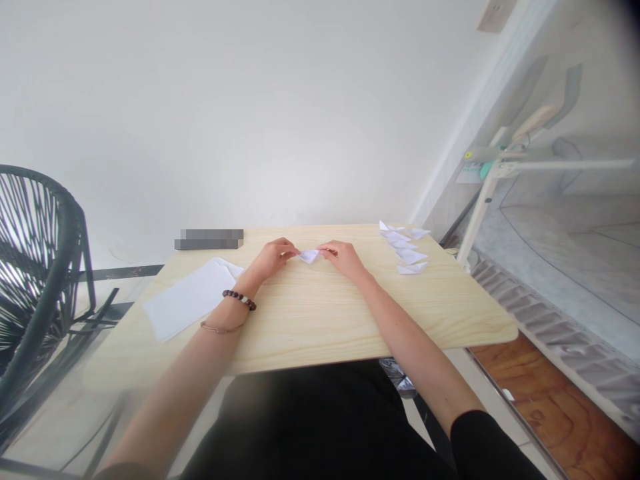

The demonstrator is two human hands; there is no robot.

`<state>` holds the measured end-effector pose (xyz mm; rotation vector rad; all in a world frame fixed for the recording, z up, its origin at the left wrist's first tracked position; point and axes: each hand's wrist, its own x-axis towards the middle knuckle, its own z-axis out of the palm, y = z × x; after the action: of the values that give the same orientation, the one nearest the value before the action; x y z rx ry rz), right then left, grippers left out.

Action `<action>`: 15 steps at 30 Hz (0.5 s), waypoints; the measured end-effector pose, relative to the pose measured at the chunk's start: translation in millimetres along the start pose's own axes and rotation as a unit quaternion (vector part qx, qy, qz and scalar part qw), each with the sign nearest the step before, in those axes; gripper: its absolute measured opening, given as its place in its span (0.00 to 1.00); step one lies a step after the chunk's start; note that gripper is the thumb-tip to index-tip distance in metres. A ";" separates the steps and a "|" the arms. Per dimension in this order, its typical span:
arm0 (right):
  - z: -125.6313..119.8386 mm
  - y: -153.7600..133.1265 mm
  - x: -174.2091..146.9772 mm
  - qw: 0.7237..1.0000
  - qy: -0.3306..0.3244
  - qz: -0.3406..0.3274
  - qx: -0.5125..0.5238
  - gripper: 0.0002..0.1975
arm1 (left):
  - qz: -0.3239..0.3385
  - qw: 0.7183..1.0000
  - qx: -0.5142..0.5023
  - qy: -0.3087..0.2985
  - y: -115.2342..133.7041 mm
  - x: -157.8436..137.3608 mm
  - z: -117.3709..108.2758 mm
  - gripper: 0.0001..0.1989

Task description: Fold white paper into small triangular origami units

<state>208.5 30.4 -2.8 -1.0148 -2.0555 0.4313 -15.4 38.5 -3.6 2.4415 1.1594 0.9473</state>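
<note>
A small folded white paper boat point(309, 257) is held just above or on the wooden table, near its middle. My left hand point(275, 259) pinches its left tip, closed on it. From the other side my right hand point(342, 257) pinches the right tip, also closed. Several finished-looking white paper boats point(411, 256) stand grouped at the table's right back. Left of my left forearm lies a stack of white paper sheets point(183, 300), partly covered by that arm.
The light wooden table point(320, 327) stands against a white wall. A blurred-out dark object point(209, 240) sits at its back left edge. A dark woven chair point(40, 280) is on the left. To the right are a white metal frame point(480, 220) and a bed with a ruffled cover point(565, 333).
</note>
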 end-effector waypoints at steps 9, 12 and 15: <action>6.4 1.8 -0.4 0.998 0.002 0.046 0.038 0.10 | -0.047 0.995 -0.086 0.001 5.7 0.8 2.5 0.12; 6.8 3.0 -0.2 0.999 0.005 0.031 0.028 0.09 | -0.069 0.991 -0.111 0.005 3.5 0.9 4.0 0.12; 6.2 3.1 -0.2 1.000 0.011 0.022 0.013 0.09 | -0.074 0.990 -0.123 0.006 3.0 0.6 4.1 0.12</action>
<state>205.3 32.5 -8.7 -1.0467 -2.0062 0.4669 -10.7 37.2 -5.0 2.1288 1.1356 0.9976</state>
